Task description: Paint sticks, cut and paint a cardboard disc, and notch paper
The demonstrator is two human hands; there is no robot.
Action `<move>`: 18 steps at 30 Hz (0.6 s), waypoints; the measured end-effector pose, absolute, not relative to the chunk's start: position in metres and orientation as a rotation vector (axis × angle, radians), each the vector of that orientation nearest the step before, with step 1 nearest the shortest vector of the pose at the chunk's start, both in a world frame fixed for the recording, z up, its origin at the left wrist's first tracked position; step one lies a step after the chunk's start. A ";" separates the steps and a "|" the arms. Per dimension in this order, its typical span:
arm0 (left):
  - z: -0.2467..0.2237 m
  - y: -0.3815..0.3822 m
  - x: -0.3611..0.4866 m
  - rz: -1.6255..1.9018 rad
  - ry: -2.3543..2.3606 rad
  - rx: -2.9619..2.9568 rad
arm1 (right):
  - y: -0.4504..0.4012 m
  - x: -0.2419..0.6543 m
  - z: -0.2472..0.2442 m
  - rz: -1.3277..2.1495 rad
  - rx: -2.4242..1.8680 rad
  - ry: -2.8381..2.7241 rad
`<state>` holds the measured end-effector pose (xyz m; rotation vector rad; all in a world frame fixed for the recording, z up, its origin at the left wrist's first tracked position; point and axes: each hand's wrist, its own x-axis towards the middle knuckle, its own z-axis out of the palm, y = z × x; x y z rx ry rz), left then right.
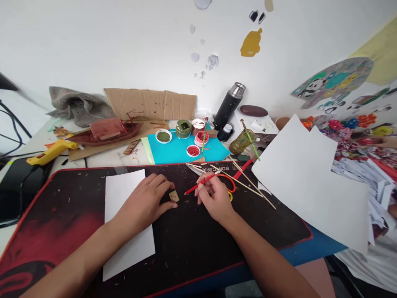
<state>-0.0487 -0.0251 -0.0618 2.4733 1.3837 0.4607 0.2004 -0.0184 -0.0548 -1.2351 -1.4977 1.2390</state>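
Note:
Between the thumb and fingertips of my left hand [150,196] is a small tan piece of cardboard [174,196], just above the dark mat. My left wrist lies over a white sheet of paper [124,244]. My right hand [215,196] grips a red pencil [198,185], whose tip points left toward the cardboard piece without touching it. Scissors with orange-red handles [228,181] lie partly behind my right hand. Several thin wooden sticks [248,186] are scattered to its right.
Open paint jars [182,129] and paint-filled lids [163,136] stand on a blue sheet [175,153]. Behind are a brown model boat [107,132], a yellow glue gun [51,151] and a black thermos [229,105]. Large white paper [310,182] lies at right.

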 end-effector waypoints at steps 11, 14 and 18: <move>-0.065 -0.024 -0.052 0.546 1.357 2.377 | -0.017 0.198 -0.058 1.322 -1.171 -1.344; -0.064 -0.022 -0.051 0.505 1.340 2.355 | -0.020 0.199 -0.058 1.317 -1.191 -1.367; -0.062 -0.021 -0.048 0.498 1.358 2.356 | -0.022 0.201 -0.059 1.329 -1.172 -1.411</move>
